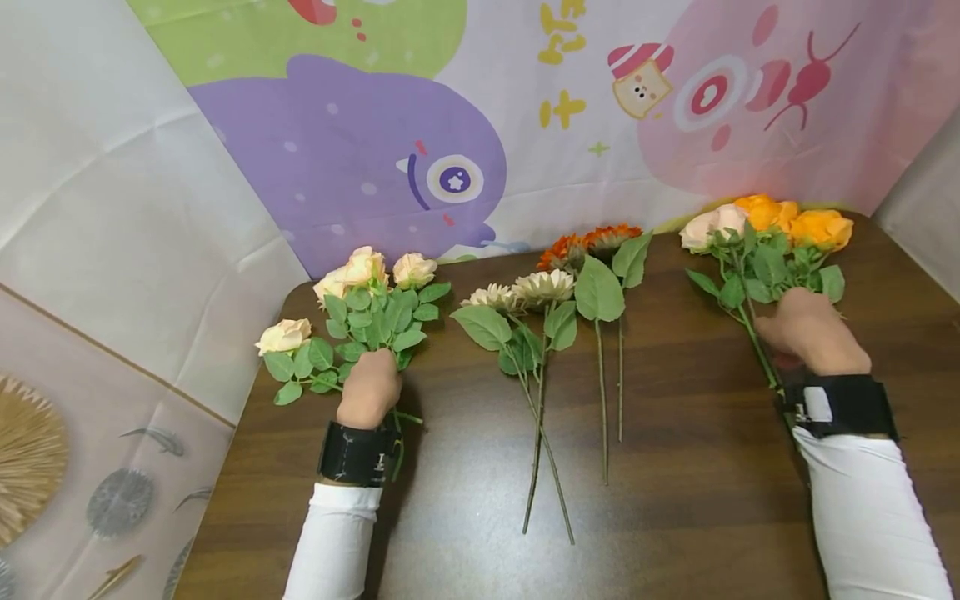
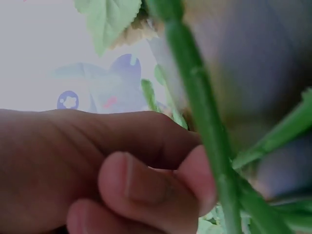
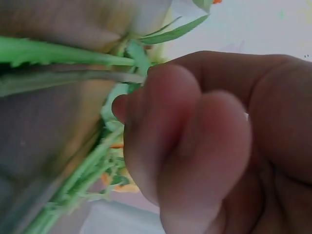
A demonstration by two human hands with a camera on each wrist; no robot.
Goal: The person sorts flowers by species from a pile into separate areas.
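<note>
At the table's left, my left hand (image 1: 371, 390) grips stems below a bunch of cream-peach roses (image 1: 365, 267). In the left wrist view, the fingers (image 2: 141, 187) are curled and a thick green stem (image 2: 202, 97) crosses beside their tips. Over on the right, my right hand (image 1: 813, 332) pinches stems under pale pink roses (image 1: 712, 227) and orange roses (image 1: 821, 229). The right wrist view has its curled fingers (image 3: 168, 97) meeting a leafy stem (image 3: 97, 75); the exact grip there is partly hidden.
Between the hands, white daisy-like flowers (image 1: 543, 287) lie with crossed stems. Orange-red flowers (image 1: 566, 252) with long stems and large leaves lie beside them. The brown wooden table (image 1: 675, 517) meets a cartoon-printed cloth (image 1: 360, 150) at the back.
</note>
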